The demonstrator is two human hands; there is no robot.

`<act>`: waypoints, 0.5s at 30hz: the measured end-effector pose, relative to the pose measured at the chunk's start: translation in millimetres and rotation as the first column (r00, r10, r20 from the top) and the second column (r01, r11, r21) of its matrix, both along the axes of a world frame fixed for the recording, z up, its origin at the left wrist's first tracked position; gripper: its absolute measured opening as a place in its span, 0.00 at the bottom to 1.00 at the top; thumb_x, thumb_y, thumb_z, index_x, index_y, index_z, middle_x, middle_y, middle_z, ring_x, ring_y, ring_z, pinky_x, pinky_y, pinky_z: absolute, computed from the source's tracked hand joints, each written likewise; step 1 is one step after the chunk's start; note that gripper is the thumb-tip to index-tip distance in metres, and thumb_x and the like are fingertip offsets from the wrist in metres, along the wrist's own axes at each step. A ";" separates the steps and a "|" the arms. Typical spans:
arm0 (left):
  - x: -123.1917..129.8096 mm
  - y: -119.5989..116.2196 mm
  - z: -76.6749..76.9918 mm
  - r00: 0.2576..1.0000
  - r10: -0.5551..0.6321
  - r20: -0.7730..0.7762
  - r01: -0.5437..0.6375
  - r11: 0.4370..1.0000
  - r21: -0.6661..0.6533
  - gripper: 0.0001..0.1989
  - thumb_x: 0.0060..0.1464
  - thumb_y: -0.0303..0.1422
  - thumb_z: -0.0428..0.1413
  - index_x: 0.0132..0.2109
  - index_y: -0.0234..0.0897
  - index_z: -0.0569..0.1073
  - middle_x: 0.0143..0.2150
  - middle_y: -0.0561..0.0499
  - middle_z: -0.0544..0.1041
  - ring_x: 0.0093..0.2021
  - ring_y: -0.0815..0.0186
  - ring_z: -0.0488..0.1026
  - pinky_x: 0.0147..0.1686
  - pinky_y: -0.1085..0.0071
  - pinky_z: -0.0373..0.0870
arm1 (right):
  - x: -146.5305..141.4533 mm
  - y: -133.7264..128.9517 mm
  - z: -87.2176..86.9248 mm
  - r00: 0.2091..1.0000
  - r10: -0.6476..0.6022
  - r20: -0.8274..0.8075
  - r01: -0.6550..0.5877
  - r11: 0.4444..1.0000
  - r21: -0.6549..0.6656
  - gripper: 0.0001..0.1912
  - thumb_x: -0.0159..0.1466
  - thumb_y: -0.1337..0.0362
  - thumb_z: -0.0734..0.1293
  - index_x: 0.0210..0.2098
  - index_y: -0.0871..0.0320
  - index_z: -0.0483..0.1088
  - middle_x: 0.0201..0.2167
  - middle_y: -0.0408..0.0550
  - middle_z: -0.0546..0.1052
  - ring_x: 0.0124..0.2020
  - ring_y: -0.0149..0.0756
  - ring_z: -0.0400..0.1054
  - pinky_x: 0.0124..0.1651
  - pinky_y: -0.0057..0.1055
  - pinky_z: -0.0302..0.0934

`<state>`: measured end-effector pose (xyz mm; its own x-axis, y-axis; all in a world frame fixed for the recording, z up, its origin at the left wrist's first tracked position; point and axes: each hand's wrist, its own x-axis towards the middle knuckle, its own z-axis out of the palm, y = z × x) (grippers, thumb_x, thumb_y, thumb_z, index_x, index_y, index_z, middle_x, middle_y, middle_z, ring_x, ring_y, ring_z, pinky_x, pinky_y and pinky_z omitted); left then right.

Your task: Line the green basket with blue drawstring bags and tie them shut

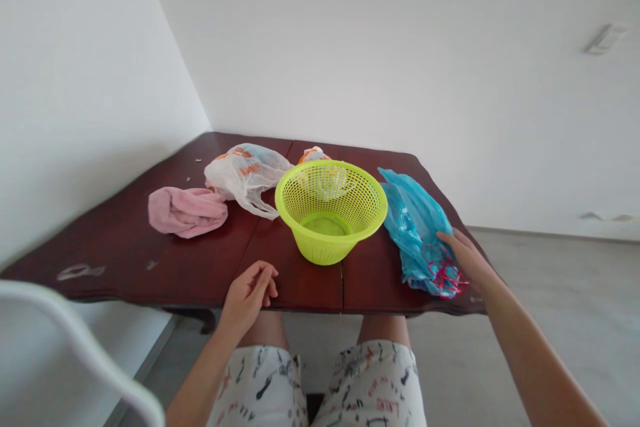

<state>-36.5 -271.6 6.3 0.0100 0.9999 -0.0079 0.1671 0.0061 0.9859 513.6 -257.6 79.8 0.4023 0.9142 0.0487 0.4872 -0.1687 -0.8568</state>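
Observation:
My right hand (465,257) is at the right edge of the table, its fingers on the side of a crumpled blue plastic bag (415,207) and seemingly gripping it. A tangle of pink-red string (447,277) lies at the bag's near end. Near the table's front edge, my left hand (250,290) rests with its fingers curled in and nothing visible in them. Between the hands stands a yellow-green plastic basket (325,250) with perforated walls, upright and holding nothing that I can see.
Behind the basket to the left lies a white plastic bag (253,177) with orange print. A folded pink cloth (187,212) sits beside it. Another white-and-orange item (314,154) is partly hidden behind the basket. The dark red wooden table (200,273) meets the walls; a white curved rail (75,340) is at lower left.

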 end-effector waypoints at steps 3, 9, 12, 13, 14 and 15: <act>-1.7 0.1 -0.5 1.000 0.002 -0.025 -0.002 1.000 0.004 0.30 0.73 0.64 0.61 0.44 0.40 0.80 0.27 0.51 0.81 0.22 0.66 0.73 0.24 0.74 0.66 | 1.5 -8.8 -20.2 0.994 0.004 0.105 0.012 0.988 -0.152 0.33 0.68 0.38 0.74 0.63 0.53 0.76 0.52 0.61 0.90 0.53 0.62 0.88 0.58 0.54 0.84; 0.4 1.2 -3.2 0.999 0.016 -0.037 -0.016 1.000 -0.004 0.29 0.73 0.64 0.61 0.45 0.40 0.81 0.27 0.50 0.81 0.23 0.65 0.74 0.25 0.73 0.66 | -2.3 -13.2 -13.1 0.829 -0.002 0.559 0.138 0.970 -0.202 0.59 0.75 0.31 0.66 0.87 0.70 0.54 0.78 0.86 0.71 0.78 0.81 0.71 0.78 0.72 0.66; 2.3 0.9 -1.9 0.999 0.025 -0.038 -0.025 1.000 -0.002 0.30 0.72 0.64 0.62 0.44 0.40 0.81 0.26 0.50 0.81 0.22 0.65 0.73 0.25 0.73 0.67 | -14.8 -6.2 -7.2 0.693 0.043 0.720 0.058 0.992 -0.116 0.55 0.81 0.30 0.58 0.91 0.63 0.51 0.89 0.77 0.56 0.89 0.79 0.53 0.86 0.74 0.53; 2.6 0.6 -1.0 0.999 0.029 -0.038 -0.029 1.000 -0.002 0.30 0.71 0.64 0.63 0.44 0.40 0.81 0.26 0.50 0.81 0.22 0.65 0.73 0.25 0.73 0.67 | -19.3 -1.5 -9.3 0.663 0.077 0.745 0.002 0.994 -0.105 0.53 0.82 0.32 0.57 0.92 0.60 0.51 0.92 0.71 0.52 0.91 0.76 0.47 0.89 0.73 0.47; 2.8 0.2 0.0 0.999 0.034 -0.037 -0.034 0.999 -0.003 0.29 0.71 0.64 0.63 0.44 0.40 0.81 0.26 0.50 0.81 0.22 0.65 0.73 0.25 0.73 0.67 | -23.5 4.0 -14.1 0.638 0.114 0.761 -0.046 0.993 -0.110 0.51 0.83 0.33 0.57 0.92 0.58 0.51 0.93 0.65 0.48 0.93 0.72 0.42 0.91 0.71 0.42; 2.8 -0.2 1.1 0.999 0.038 -0.034 -0.038 0.999 -0.005 0.29 0.70 0.64 0.64 0.44 0.40 0.82 0.26 0.50 0.81 0.23 0.65 0.74 0.25 0.73 0.67 | -27.2 10.1 -21.2 0.621 0.155 0.768 -0.083 0.988 -0.133 0.50 0.83 0.34 0.57 0.93 0.57 0.50 0.94 0.62 0.44 0.94 0.69 0.38 0.92 0.70 0.38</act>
